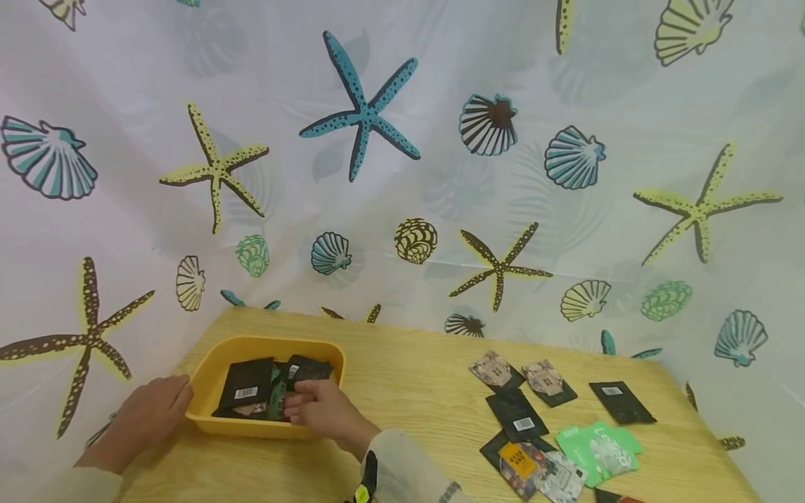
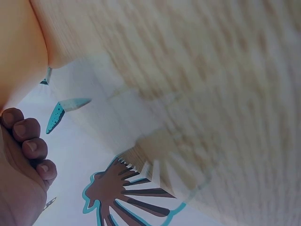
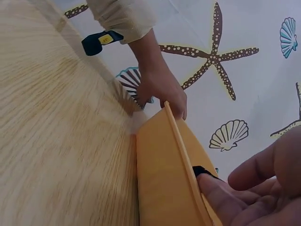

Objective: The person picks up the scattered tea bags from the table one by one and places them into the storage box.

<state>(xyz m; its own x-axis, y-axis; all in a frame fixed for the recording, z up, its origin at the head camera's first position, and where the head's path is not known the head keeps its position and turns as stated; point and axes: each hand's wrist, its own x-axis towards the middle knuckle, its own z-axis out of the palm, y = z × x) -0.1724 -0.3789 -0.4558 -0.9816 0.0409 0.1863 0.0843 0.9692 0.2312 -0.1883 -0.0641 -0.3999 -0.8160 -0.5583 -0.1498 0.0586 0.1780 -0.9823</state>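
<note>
**Packets gathered in the yellow tray**

Packets (image 1: 248, 385), mostly black sachets, lie stacked in the yellow tray (image 1: 207, 381) at the desk's (image 1: 409, 398) near-left corner. The right hand (image 1: 323, 409) reaches over the tray's near rim, fingers curled onto a packet there; whether they truly pinch it is hard to tell. The left hand (image 1: 151, 416) steadies the tray's left edge, fingers curled against the rim (image 3: 171, 120), likely to stop it sliding. Well right of the tray, loose packets (image 1: 518, 416) and a green one (image 1: 597, 450) lie scattered. The left wrist view is blurred.
</note>
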